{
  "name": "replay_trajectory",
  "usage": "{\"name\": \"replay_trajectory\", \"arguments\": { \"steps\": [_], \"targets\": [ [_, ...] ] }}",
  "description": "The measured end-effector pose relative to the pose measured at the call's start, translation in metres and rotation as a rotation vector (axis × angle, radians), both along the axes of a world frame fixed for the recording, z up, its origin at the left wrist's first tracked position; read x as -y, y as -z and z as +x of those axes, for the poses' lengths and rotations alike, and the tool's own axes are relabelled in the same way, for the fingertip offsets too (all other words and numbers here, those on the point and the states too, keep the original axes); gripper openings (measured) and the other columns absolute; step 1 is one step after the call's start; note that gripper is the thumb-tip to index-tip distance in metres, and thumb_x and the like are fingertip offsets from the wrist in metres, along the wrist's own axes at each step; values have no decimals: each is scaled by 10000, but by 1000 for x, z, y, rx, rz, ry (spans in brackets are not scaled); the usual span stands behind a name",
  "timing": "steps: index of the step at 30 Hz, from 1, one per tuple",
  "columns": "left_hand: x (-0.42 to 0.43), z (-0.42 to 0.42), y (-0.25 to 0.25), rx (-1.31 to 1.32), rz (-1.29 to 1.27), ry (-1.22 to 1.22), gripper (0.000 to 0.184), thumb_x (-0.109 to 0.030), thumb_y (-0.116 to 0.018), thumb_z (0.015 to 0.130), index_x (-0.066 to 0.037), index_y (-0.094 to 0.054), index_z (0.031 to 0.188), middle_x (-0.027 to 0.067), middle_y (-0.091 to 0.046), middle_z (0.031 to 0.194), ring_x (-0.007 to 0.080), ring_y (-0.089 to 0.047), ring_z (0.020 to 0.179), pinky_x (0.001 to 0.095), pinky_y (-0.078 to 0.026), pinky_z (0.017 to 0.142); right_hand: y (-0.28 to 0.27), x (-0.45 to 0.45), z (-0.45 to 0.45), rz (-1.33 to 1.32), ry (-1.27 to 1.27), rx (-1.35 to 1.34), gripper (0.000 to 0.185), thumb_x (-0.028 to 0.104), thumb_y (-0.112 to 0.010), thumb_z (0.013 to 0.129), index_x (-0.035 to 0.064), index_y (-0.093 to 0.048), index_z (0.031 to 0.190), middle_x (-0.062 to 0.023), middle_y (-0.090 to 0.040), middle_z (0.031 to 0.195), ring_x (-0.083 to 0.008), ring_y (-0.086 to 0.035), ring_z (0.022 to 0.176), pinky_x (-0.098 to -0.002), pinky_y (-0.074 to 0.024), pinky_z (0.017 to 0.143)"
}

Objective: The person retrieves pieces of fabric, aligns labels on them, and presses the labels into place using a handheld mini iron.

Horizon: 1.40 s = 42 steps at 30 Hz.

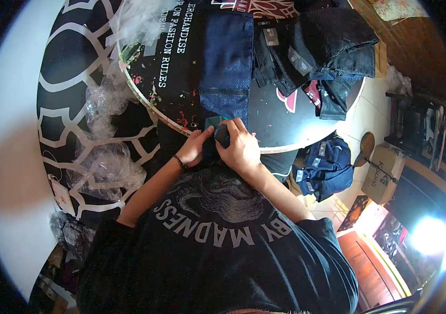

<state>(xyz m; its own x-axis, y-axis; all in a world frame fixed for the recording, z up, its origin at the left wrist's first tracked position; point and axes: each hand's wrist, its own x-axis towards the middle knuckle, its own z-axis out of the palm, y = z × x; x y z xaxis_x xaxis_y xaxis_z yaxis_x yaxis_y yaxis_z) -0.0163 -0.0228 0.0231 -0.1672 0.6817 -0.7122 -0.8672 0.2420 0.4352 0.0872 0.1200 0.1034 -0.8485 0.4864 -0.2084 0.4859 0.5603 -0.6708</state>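
Note:
A dark blue denim garment (226, 57) lies lengthwise over the round table, its near end reaching the edge by my hands. My right hand (241, 149) is closed around a small, dark rounded object (222, 135) with a teal edge; its exact kind is unclear. Beside it, my left hand (193, 147) is closed, its thumb pressed against a dark teal piece (214, 122) at the garment's near end. What the left fingers grip underneath is hidden.
Folded black jeans (333, 44) with tags lie at the table's right. Clear plastic wrapping (110, 162) covers the patterned surface on the left. To the right, more blue denim (327, 165) sits below table height, near a cardboard box (383, 174) and a bright lamp (431, 236).

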Motion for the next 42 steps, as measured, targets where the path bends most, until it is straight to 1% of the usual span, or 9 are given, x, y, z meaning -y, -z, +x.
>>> {"name": "replay_trajectory", "arguments": {
  "steps": [3, 6, 8, 15, 18, 21, 24, 26, 42],
  "targets": [
    [-3, 0, -2, 1, -13, -38, 322, -354, -612, 1009, -41, -687, 1015, 2, -697, 921, 91, -655, 779, 272, -518, 669, -1, -1, -3, -14, -2, 10, 371, 182, -754, 787, 86, -608, 1114, -137, -610, 1031, -412, -676, 851, -493, -564, 742],
    [-4, -7, -15, -10, -139, 59, 312, -356, -611, 1009, -52, -685, 1007, -3, -691, 917, 82, -650, 795, 265, -513, 669, -1, -1, -4, -10, 0, 24, 372, 183, -754, 786, 88, -610, 1116, -134, -613, 1041, -413, -676, 857, -487, -565, 753],
    [5, 0, 19, 19, -74, 14, 302, -356, -608, 1011, -64, -681, 983, -10, -684, 895, 73, -639, 769, 262, -501, 633, 1, 0, -6, -9, 1, 34, 372, 184, -753, 786, 91, -611, 1116, -133, -613, 1040, -412, -676, 859, -490, -563, 753],
    [-3, -7, -8, 52, -64, -40, 300, -361, -606, 1011, -73, -675, 962, -14, -677, 862, 65, -622, 713, 260, -483, 580, 2, 1, -6, 4, 15, 47, 362, 185, -753, 785, 103, -613, 1109, -128, -614, 1029, -407, -676, 854, -510, -553, 746],
    [-2, -19, -26, 24, -98, 176, 305, -356, -604, 1014, -62, -678, 984, -4, -685, 898, 69, -637, 768, 261, -504, 635, 0, 1, -7, 0, 17, 41, 358, 186, -752, 784, 105, -614, 1104, -125, -616, 1031, -406, -677, 845, -504, -552, 742],
    [-7, -12, -30, -127, -107, 95, 312, -355, -603, 1015, -53, -680, 1003, 1, -689, 924, 73, -645, 803, 265, -515, 674, 2, 1, -7, 1, 13, 10, 354, 182, -751, 782, 109, -617, 1101, -124, -619, 1030, -406, -677, 841, -496, -552, 738],
    [-10, -9, -29, 0, -152, 57, 321, -357, -605, 1014, -45, -680, 1006, 5, -693, 943, 82, -649, 819, 275, -524, 699, 3, 1, -8, 18, 14, 18, 351, 175, -750, 779, 108, -620, 1097, -125, -619, 1024, -406, -676, 839, -494, -554, 737],
    [-7, 1, -6, 66, -33, -85, 316, -350, -601, 1017, -44, -680, 1023, 6, -695, 969, 87, -650, 850, 280, -526, 737, 2, 0, -10, 17, 15, 28, 349, 175, -750, 778, 109, -621, 1095, -125, -619, 1020, -406, -676, 838, -492, -556, 733],
    [-3, -2, -7, 53, 20, -39, 300, -333, -570, 1034, -56, -681, 1068, -4, -696, 1011, 73, -640, 903, 279, -508, 784, 1, 1, -7, 24, 14, 36, 340, 190, -750, 782, 112, -631, 1090, -125, -618, 1017, -405, -680, 824, -486, -568, 724]
  ]
}}
